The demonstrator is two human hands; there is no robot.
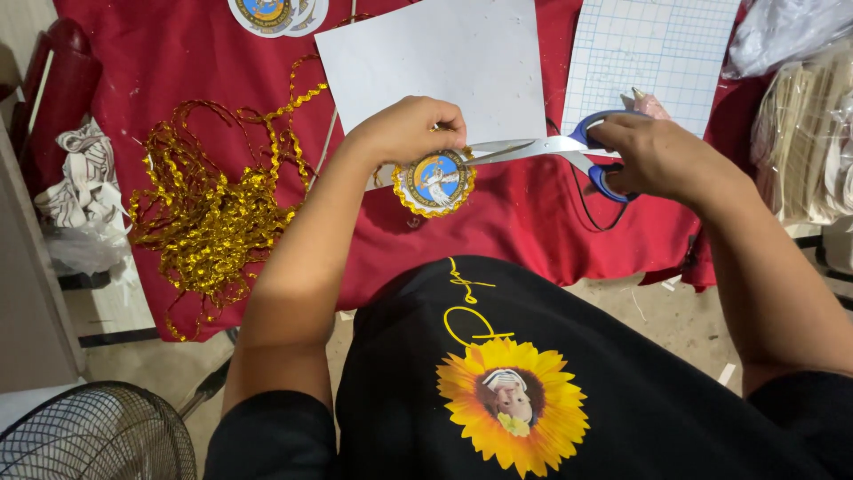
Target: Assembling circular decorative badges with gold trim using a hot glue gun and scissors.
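The left hand [404,132] pinches a round gold-trimmed badge [434,182] in its grip above the red tabletop [524,213] while the right hand [653,158], clenched on blue-handled scissors [569,147], points the blades at the trim beside that grip, so trimming seems underway, calling for a careful snip

We see a red-draped desk [551,213] with tangled gold trim [209,222] at left, white card [444,53] and grid paper [649,49] far, a fan [93,436] near left.

Red-draped table [533,222]; pale littered floor [675,320]; fan [98,436] lower left.
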